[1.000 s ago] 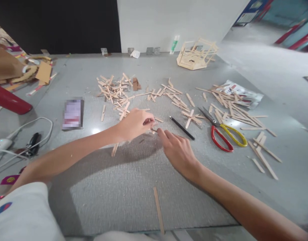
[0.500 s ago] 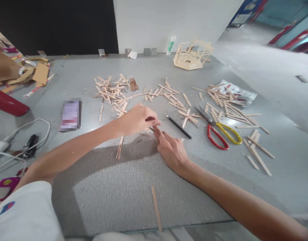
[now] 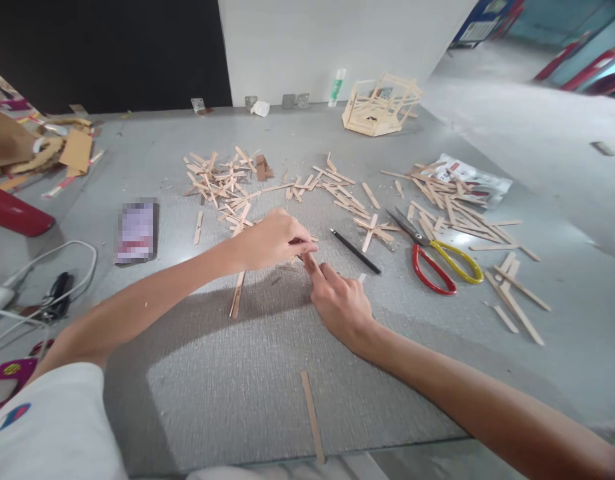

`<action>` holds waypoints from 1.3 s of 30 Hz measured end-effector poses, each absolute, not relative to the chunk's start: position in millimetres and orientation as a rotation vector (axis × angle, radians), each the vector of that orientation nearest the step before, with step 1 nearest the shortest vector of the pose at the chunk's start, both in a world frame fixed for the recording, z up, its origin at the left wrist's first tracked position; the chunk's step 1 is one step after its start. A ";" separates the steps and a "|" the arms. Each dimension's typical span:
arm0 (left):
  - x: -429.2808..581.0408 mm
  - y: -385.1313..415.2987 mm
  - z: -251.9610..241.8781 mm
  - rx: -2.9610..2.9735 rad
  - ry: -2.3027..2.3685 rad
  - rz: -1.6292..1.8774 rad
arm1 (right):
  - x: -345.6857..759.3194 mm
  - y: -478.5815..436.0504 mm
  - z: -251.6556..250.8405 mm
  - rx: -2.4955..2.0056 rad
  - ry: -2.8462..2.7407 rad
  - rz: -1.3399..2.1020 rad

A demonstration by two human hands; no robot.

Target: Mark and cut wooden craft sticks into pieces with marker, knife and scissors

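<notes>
Nearest, one stick (image 3: 312, 417) lies alone by the near edge of the grey surface (image 3: 227, 380), pointing away from it. Beyond it, right hand (image 3: 337, 300) rests low near mid-surface: index finger stretched forward, other fingers half curled, gripping nothing visible. Its index tip meets the left hand (image 3: 270, 239), which is closed, thumb and fingertips pinched on a small piece (image 3: 303, 252); the piece is too small to identify. It sits at mid-surface, just where the two hands meet. A second stick (image 3: 237, 293) lies flat below the left wrist, apart from the fingers. Just right of the hands: black pencil (image 3: 355, 251), lying diagonally. Further right: scissors (image 3: 437, 257), red and yellow handles, blades open, tips among loose sticks. A few cut sticks (image 3: 512, 297) lie toward the right edge. Left side: phone (image 3: 136, 230) flat, with cables (image 3: 47, 277) at the left edge. Behind the left hand: a tangled pile (image 3: 220, 180) of sticks, with more scattered rightward in a band (image 3: 337, 190). Right rear: packet (image 3: 475, 179) partly under sticks. Far edge, by the wall: wooden frame (image 3: 380, 107) built of sticks, with a tube (image 3: 336, 87) just left of it. Far left corner: cardboard scraps (image 3: 62, 143).
</notes>
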State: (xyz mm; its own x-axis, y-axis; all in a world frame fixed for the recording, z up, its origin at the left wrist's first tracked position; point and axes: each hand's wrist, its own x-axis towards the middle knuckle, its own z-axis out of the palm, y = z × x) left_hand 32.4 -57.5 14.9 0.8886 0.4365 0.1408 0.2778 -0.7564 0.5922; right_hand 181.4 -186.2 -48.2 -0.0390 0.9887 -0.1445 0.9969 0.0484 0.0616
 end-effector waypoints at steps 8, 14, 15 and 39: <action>33.4 -58.9 16.1 2.478 0.518 0.338 | 182.2 -184.3 -45.0 2.056 2.188 -0.161; 33.3 -59.3 15.6 2.464 0.549 0.330 | 188.5 -184.6 -55.1 2.111 2.290 -0.164; 33.1 -59.8 16.0 2.457 0.566 0.327 | 190.2 -184.4 -59.1 2.137 2.325 -0.164; 6.2 -124.6 45.8 2.063 0.773 0.394 | 208.6 -214.3 21.5 1.624 1.617 -3.244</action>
